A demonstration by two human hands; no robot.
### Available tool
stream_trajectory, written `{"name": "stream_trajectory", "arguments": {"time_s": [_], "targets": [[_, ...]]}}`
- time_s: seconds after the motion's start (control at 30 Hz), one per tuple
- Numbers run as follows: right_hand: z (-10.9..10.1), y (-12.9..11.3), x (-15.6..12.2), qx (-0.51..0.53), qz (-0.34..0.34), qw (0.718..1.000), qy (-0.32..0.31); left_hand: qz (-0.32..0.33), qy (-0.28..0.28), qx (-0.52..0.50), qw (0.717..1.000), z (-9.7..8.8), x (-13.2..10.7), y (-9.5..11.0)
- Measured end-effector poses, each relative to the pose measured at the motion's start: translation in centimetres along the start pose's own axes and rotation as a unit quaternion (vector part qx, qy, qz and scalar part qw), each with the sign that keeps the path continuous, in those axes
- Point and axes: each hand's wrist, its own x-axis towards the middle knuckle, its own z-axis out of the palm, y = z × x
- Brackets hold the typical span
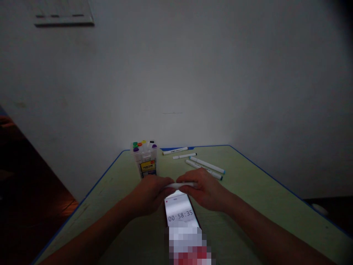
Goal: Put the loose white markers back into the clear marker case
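Bare left forearm (93, 235) and right forearm (264, 232) angling inward from the lower corners, left hand (147, 195) and right hand (205, 189) curled palms-down at centre, both closed in a grip, fingertips almost meeting, wrists slightly bent

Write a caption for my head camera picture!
Left hand and right hand grip a white marker above a black smartphone.

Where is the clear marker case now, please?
In the head view, the clear plastic marker case stands upright near the far edge of the green table, beyond the left hand, beside loose white markers.
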Motion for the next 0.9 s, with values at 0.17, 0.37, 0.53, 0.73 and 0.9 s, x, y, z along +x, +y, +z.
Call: {"name": "stream_trajectory", "arguments": {"time_s": [0.17, 0.37, 0.53, 0.73, 0.9], "targets": [[0.15, -0.27, 0.10, -0.002, 0.005, 1.000, -0.003, -0.017, -0.005, 0.000, 1.000, 0.15, -0.09, 0.28], [-0.07, -0.51, 0.20, -0.013, 0.015, 1.000, -0.005, -0.024, 0.000, 0.000, 1.000, 0.26, -0.02, 0.41], [0.13, -0.16, 0.22, -0.035, 0.004, 0.999, 0.001, -0.032, -0.008, 0.010, 0.999, 0.10, 0.30, 0.22], [0.19, 0.40, 0.13, -0.102, -0.017, 0.995, 0.010, -0.083, -0.037, 0.049, 0.995, -0.03, 0.55, 0.37], [-0.15, 0.30, -0.04, -0.089, -0.020, 0.996, 0.000, -0.066, -0.058, 0.059, 0.994, -0.10, 0.55, 0.57]]}}
